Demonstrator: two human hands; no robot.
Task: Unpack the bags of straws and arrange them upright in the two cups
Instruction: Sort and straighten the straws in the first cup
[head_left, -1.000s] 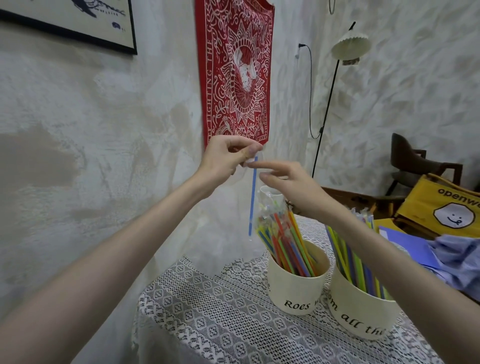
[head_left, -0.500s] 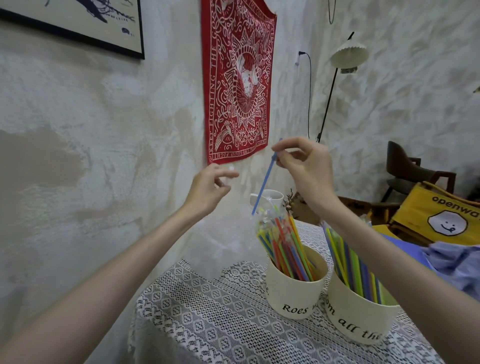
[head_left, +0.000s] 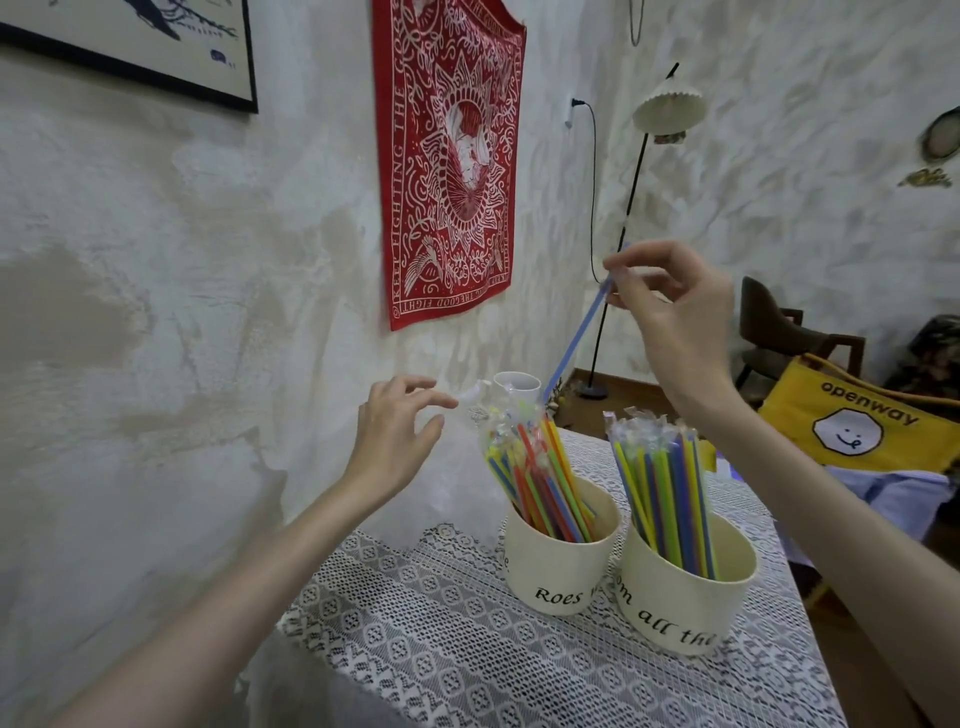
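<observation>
Two cream cups stand side by side on the lace-covered table. The left cup (head_left: 561, 566) holds a leaning bunch of colourful straws (head_left: 540, 478) in clear wrappers. Similar wrapped straws (head_left: 660, 493) stand upright in the right cup (head_left: 685, 597). My right hand (head_left: 675, 312) pinches the top of a bare blue straw (head_left: 576, 338), which slants down toward the left cup's bunch. My left hand (head_left: 400, 436) hovers left of the cups with relaxed, spread fingers. A scrap of clear wrapper (head_left: 474, 395) is at its fingertips; I cannot tell whether they touch it.
A white mug (head_left: 519, 387) stands behind the left cup. The rough wall runs close along the table's left side, with a red hanging (head_left: 447, 156). At the right are a floor lamp (head_left: 613, 312), a dark chair (head_left: 779, 332), a yellow bag (head_left: 852, 421) and blue cloth (head_left: 898, 499).
My hands have drawn apart: the right rose to the right with the blue straw, now free of its wrapper. The left dropped toward the table and its fingers opened.
</observation>
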